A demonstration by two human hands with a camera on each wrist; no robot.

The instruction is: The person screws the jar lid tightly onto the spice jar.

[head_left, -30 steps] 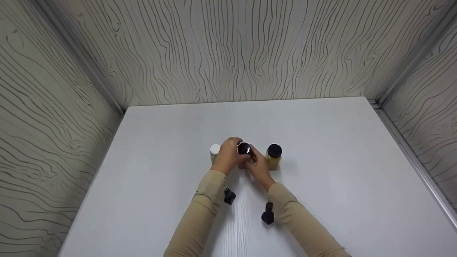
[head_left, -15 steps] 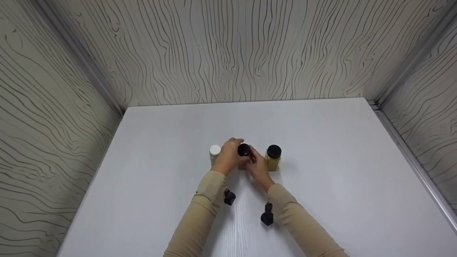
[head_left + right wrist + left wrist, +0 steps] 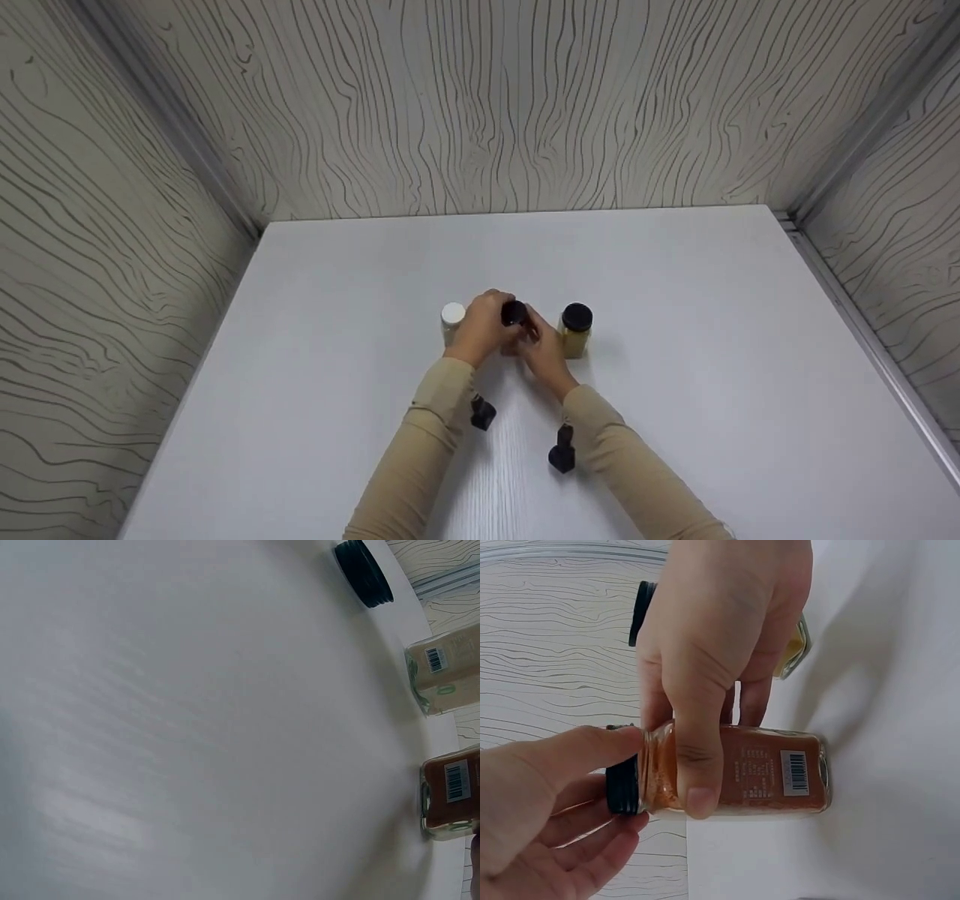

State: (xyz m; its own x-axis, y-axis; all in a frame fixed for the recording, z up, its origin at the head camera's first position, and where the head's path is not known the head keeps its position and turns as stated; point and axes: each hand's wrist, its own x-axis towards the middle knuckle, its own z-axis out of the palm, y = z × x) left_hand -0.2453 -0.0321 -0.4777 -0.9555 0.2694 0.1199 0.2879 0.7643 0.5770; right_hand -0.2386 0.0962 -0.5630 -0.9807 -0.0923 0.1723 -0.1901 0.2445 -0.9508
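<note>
In the head view both hands meet at a glass spice jar [image 3: 761, 757] of reddish-orange powder with a barcode label. My left hand [image 3: 478, 328] pinches its black screw cap [image 3: 621, 784], thumb on one side and fingers on the other. Around the jar's body just under the neck, my right hand [image 3: 546, 351] grips with thumb and fingers. The jar is upright; its base shows at the right edge of the right wrist view. A jar with a white top [image 3: 453, 315] stands left of the left hand, partly covered by it. A yellow-filled jar [image 3: 575, 341] with a black cap is right of the right hand.
A white table [image 3: 337, 300] lies under everything, with wood-grain panels [image 3: 480, 112] behind and at both sides. In the right wrist view, a beige-filled jar [image 3: 446, 671] and a black ridged cap-like piece [image 3: 364, 574] appear. Black wrist cameras [image 3: 482, 412] hang beneath the forearms.
My left hand's fingers have shifted slightly to the right at the cap. The right hand keeps its hold, and the neighbouring jars stay where they were.
</note>
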